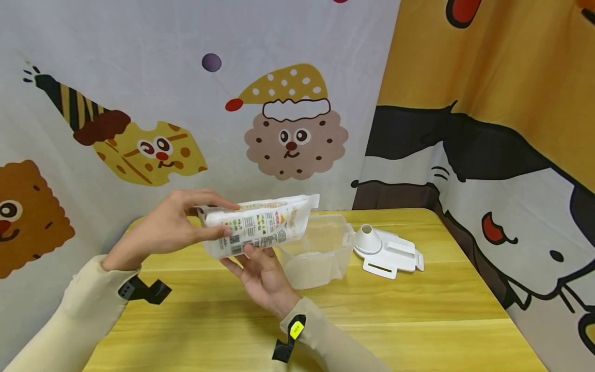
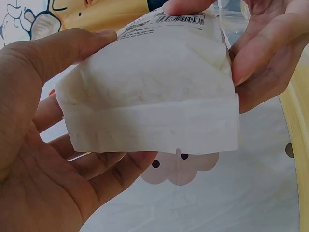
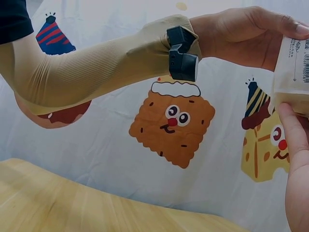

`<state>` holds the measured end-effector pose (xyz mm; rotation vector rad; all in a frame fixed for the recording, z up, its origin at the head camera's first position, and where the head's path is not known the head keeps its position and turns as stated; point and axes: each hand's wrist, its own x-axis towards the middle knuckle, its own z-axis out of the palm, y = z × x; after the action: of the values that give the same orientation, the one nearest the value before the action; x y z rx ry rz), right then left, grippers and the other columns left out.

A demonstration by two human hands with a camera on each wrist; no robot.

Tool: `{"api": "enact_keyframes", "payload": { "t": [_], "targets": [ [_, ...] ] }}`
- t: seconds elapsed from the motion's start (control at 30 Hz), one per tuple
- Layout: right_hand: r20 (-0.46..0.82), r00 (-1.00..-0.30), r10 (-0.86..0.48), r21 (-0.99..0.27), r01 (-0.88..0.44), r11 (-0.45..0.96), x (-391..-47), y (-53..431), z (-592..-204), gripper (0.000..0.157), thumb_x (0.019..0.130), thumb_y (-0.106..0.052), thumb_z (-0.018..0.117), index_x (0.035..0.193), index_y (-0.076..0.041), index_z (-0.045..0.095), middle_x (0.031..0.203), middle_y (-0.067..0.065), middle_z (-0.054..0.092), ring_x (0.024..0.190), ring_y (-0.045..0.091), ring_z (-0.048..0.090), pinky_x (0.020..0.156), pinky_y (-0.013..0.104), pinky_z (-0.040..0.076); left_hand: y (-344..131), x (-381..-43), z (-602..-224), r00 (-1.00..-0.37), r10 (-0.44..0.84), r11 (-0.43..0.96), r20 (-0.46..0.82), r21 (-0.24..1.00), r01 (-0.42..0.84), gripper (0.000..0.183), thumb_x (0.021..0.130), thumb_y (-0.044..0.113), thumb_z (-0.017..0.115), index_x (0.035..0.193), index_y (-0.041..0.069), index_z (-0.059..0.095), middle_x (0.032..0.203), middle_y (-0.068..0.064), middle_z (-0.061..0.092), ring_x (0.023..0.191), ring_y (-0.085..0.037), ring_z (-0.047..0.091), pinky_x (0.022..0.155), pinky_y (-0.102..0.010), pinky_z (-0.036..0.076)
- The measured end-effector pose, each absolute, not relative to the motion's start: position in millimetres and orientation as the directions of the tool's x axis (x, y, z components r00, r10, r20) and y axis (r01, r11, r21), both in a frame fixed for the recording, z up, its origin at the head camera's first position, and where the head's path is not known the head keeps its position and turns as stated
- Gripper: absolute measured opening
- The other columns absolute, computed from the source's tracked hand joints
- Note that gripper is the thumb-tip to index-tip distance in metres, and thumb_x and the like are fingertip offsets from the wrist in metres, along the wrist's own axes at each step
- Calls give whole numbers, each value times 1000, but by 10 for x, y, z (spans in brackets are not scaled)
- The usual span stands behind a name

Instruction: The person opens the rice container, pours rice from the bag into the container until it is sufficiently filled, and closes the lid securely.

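- I'm counting one white bag, one clear container, one white lid and one cone.
- Left grip, spread wide, and right grip are both holding the bag sideways above the desk, beside the container.
- I'm seeing a barcode; small print is looking unreadable.
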<state>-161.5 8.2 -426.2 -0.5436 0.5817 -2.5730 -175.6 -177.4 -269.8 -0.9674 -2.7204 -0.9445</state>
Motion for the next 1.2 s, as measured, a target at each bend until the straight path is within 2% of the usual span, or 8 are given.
{"api": "enact_keyframes", "payload": {
  "t": [0.4,0.9,1.2],
  "targets": [
    [263,-825,-499,-478,338,-811,-1609,85,-4256,47,98,-23,70,140,-32,50,144,-5,53,134,16,54,117,37,46,-1759,-1747,-2717,-783,529,578,328,536,616,32,87,22,84,118,28,76,107,10,73,82,-7,62,68,-26,54],
    [279,-825,-492,-457,337,-823,-1608,81,-4237,48,97,-25,71,139,-32,50,143,-5,55,133,16,55,118,38,44,-1739,-1762,-2682,-769,542,573,338,521,632,32,88,21,83,118,27,76,110,10,75,86,-6,63,70,-26,54],
    [279,-826,-490,-445,341,-828,-1603,66,-4219,48,96,-27,73,138,-30,51,142,-5,56,133,15,56,119,38,44,-1738,-1769,-2665,-766,543,567,345,522,637,32,88,20,83,118,26,76,105,10,74,82,-6,62,66,-25,53]
  ]
}}
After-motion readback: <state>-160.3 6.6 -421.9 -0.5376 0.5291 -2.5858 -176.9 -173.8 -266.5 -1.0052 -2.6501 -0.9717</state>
